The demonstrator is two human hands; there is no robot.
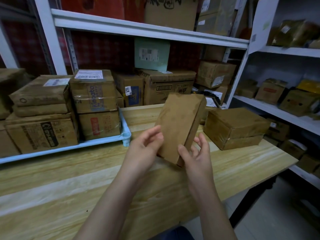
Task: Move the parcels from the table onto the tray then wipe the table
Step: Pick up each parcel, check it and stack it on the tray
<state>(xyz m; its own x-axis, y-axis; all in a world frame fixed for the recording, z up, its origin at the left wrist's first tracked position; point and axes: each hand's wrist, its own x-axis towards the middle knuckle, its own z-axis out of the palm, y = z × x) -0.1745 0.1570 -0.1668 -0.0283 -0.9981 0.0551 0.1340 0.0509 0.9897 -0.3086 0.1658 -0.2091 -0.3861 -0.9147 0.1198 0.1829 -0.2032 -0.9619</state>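
Spanning the frame, the pale grained wooden surface [69, 179] carries a light-blue plastic tray [52, 150] at its left, loaded with taped brown cardboard boxes [93, 94], and two brown wrapped parcels [235, 129] stacked at its right. Between them a flat brown rectangular parcel [178, 125] is held tilted above the surface. The left hand [147, 146] grips its lower left edge, the right hand [195, 153] its lower right corner.
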